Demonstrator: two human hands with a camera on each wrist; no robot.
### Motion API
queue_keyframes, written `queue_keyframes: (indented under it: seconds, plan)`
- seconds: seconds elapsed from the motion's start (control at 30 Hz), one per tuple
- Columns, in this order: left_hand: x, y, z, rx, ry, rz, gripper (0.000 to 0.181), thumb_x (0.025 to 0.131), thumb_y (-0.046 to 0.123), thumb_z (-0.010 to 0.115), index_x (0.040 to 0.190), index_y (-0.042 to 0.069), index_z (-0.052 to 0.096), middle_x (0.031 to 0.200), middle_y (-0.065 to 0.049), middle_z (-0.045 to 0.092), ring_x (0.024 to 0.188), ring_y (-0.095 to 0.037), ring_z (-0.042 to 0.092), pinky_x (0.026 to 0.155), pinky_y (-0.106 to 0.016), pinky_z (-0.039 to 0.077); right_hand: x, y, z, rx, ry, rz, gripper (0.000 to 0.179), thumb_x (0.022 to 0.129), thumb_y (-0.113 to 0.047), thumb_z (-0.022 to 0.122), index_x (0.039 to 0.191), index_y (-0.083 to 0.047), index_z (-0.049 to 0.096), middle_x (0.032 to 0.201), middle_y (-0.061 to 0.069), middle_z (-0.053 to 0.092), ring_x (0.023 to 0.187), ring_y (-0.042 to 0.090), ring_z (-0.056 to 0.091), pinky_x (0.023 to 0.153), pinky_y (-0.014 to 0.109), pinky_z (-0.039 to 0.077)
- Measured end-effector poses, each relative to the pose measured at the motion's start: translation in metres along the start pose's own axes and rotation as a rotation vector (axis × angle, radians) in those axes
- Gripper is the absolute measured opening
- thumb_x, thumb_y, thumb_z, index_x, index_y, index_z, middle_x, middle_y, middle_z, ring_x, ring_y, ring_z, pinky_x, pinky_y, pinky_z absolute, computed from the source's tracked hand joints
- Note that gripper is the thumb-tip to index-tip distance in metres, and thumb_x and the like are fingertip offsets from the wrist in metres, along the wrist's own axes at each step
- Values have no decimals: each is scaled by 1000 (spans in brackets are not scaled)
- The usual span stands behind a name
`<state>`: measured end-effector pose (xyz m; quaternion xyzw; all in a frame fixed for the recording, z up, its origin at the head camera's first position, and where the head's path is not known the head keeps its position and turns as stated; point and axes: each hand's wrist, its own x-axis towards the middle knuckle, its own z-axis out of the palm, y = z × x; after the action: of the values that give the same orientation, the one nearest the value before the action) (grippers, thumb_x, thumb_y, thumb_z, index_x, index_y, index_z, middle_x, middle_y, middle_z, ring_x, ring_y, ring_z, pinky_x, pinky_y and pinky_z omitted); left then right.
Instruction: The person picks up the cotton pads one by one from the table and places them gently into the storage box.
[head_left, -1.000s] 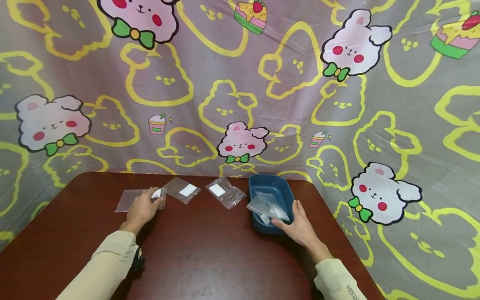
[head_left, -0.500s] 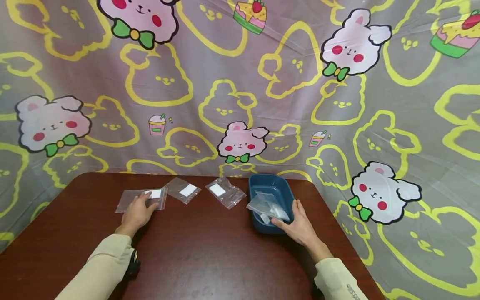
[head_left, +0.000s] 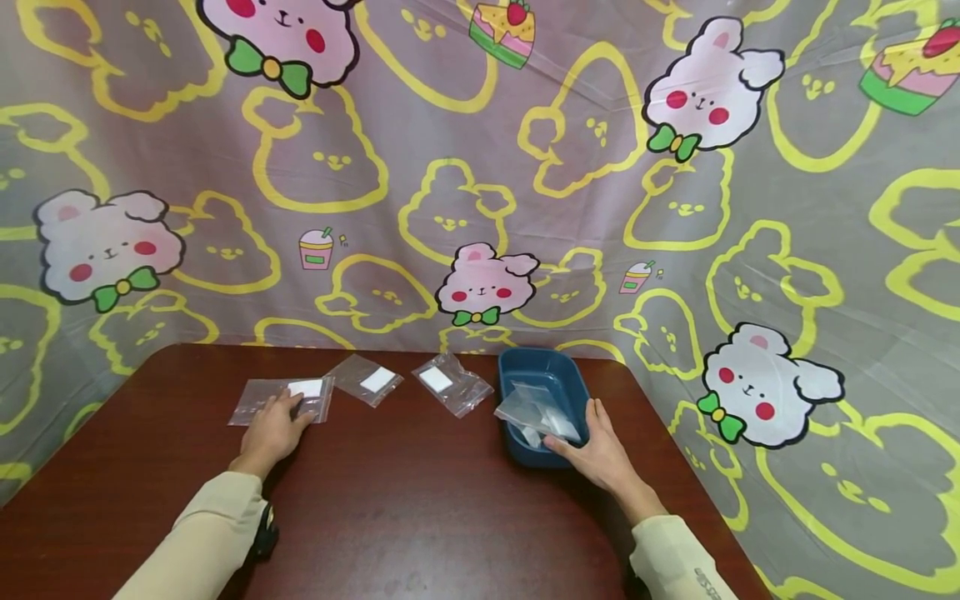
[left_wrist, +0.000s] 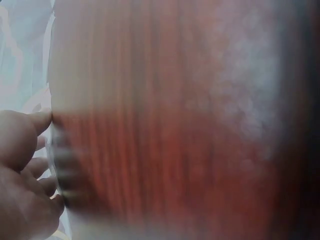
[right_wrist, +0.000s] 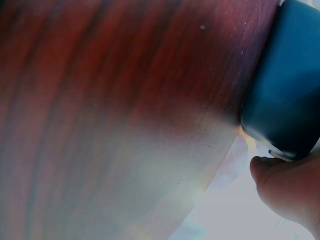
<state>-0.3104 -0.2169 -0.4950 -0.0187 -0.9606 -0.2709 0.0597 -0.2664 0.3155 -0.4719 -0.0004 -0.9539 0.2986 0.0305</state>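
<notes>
Head view: left grip point(head_left: 272, 427) relaxed, touching a clear bag point(head_left: 253, 400), centre-left; right grip point(head_left: 603, 457) grasping the blue tray point(head_left: 557, 377) by its corner.
Sleeve lettering point(head_left: 705, 583), lower right, is illegible.

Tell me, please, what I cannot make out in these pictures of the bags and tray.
Head view: part of the leftmost bag, covered by the left hand.
Head view: how many bags the blue tray holds; clear layers overlap.
Right wrist view: the rest of the tray, cut off by the right edge.
Left wrist view: the table's fine detail, blurred.
</notes>
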Motion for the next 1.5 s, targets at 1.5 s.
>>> queue_keyframes:
  seconds: [1.5]
  plan:
    - [-6, -3, -4, -63, 211, -38, 30, 98, 5, 53, 123, -2, 67, 118, -36, 60, 104, -58, 58, 82, -65, 48, -1, -2, -2, 14, -13, 33, 127, 79, -73, 69, 160, 1, 5, 166, 23, 0, 149, 47, 14, 113, 65, 23]
